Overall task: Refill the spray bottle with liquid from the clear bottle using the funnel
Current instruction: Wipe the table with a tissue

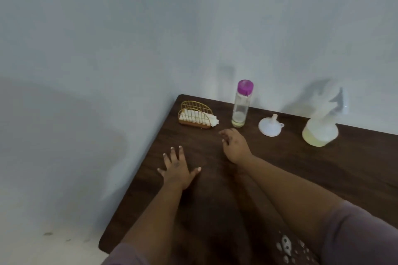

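A clear bottle with a purple cap stands upright at the back of the dark wooden table, a little yellowish liquid at its bottom. To its right a white funnel lies mouth down, spout up. Further right stands a translucent spray bottle with pale yellow liquid low inside; its trigger head is blurred. My left hand lies flat on the table, fingers spread. Just in front of the clear bottle is my right hand, holding nothing, its fingers loosely bent, apart from the bottle.
A gold wire napkin holder with white napkins sits at the table's back left corner. The table's left edge runs diagonally beside my left hand, with pale floor below. A plain wall stands behind the table.
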A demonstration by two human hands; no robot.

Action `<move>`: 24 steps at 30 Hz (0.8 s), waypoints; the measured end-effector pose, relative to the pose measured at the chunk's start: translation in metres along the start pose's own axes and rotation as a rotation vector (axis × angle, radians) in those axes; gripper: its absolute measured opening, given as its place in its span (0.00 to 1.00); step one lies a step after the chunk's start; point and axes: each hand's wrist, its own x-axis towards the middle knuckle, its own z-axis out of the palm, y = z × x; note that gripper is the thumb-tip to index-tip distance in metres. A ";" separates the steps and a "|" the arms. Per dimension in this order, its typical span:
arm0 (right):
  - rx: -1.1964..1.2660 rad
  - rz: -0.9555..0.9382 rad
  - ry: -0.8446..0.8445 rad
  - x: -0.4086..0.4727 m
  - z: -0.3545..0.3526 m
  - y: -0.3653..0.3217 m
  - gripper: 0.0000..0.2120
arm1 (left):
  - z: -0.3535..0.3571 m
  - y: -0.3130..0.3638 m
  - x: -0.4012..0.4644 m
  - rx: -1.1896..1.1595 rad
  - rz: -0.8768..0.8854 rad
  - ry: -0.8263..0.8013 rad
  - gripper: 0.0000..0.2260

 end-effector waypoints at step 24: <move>-0.161 0.211 0.124 0.132 0.034 -0.002 0.05 | -0.003 -0.012 0.030 0.003 -0.097 -0.249 0.56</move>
